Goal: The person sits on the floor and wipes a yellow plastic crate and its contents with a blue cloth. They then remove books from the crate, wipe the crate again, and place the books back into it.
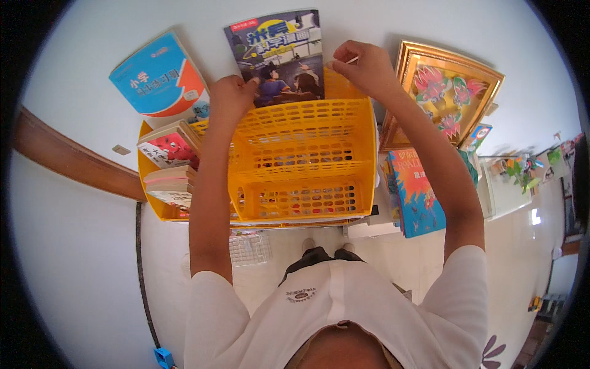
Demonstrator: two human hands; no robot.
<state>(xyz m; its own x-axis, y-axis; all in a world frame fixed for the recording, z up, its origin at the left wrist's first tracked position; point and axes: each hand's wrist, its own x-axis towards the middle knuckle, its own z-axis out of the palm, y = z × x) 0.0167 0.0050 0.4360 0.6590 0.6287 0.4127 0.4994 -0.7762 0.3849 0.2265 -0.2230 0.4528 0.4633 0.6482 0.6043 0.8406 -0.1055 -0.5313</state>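
Note:
A dark comic book (pixel 281 60) with a printed cover stands upright in the rear part of a yellow plastic basket rack (pixel 304 104), close to the wall. My left hand (pixel 235 94) is at its lower left edge, the thumb over the cover; whether it grips the book is unclear. To the right of the book, my right hand (pixel 362 64) pinches a small, thin white item (pixel 352 60) between thumb and fingers. A blue and orange workbook (pixel 156 78) leans on the wall left of my left hand. Below it, several books (pixel 168 152) sit in the rack's left section.
Right of the rack, a gold-framed picture (pixel 449 94) leans against the wall, above a blue and orange book (pixel 417 193). A white wire basket (pixel 249 249) lies below the rack. Potted greenery (pixel 521 173) stands farther right. A brown wooden strip (pixel 78 157) runs along the left wall.

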